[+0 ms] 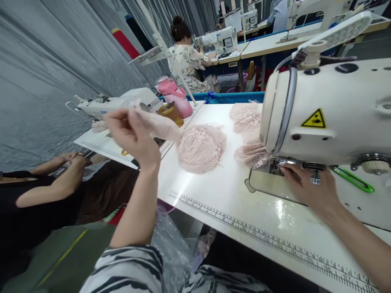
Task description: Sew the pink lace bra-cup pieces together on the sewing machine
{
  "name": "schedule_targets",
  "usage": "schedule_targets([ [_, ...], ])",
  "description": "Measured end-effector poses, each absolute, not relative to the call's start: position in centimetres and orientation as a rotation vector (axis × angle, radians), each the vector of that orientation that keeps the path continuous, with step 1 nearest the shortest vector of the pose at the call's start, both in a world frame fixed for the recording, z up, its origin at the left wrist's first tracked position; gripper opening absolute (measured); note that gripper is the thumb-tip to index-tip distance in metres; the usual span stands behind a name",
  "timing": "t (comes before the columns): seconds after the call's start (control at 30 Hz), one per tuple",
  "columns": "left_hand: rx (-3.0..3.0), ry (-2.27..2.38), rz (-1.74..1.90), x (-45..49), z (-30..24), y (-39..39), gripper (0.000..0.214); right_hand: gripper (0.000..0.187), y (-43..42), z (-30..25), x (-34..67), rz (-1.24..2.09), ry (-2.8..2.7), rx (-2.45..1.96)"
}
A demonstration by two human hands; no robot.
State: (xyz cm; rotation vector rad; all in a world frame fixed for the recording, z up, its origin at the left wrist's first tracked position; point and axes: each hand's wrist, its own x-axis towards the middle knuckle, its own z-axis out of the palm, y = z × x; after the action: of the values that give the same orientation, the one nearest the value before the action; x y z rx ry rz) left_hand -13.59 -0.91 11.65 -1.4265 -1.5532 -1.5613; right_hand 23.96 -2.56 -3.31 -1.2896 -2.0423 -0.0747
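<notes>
My left hand (132,136) is raised over the table's left side, its fingers closed on a pale pink fabric piece (161,125) that stretches to the right. The free end of that piece reaches a round pink lace piece (201,148) lying on the white table. My right hand (311,187) rests by the needle area of the white sewing machine (330,106); its fingertips are partly hidden under the machine head, and what they hold, if anything, does not show. More gathered pink lace (250,130) lies just left of the presser foot.
Green thread snips (354,179) lie right of my right hand. A printed ruler (244,228) runs along the table's front edge. At the left are a pink jug (177,97), an amber cup (171,114) and another sewing machine (116,106). A person in black (61,183) sits close by on the left.
</notes>
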Motion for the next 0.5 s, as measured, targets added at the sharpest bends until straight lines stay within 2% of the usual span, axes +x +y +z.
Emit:
schedule_targets([
  [0.13,-1.799,-1.456,-1.534,-9.6,12.9,-4.3,0.02,0.034,-2.7,-2.7,23.3,-0.173,-2.002,-1.435],
  [0.27,-2.588,-1.88,-1.444,-4.3,11.7,-5.8,0.012,0.03,-2.6,-2.3,23.1,-0.273,-2.027,-1.437],
  [0.33,-2.915,-1.913,-1.248,-2.0,10.1,-4.9,0.012,0.03,-2.5,-2.3,23.1,-0.264,-2.048,-1.453],
  [0.4,-3.147,-1.822,-0.886,-0.2,8.1,-3.3,0.016,0.032,-2.5,-2.4,23.2,-0.252,-2.063,-1.476],
  [0.5,-2.931,-1.659,-0.656,1.6,5.3,-2.0,0.019,0.034,-2.4,-2.5,23.4,-0.261,-2.089,-1.495],
])
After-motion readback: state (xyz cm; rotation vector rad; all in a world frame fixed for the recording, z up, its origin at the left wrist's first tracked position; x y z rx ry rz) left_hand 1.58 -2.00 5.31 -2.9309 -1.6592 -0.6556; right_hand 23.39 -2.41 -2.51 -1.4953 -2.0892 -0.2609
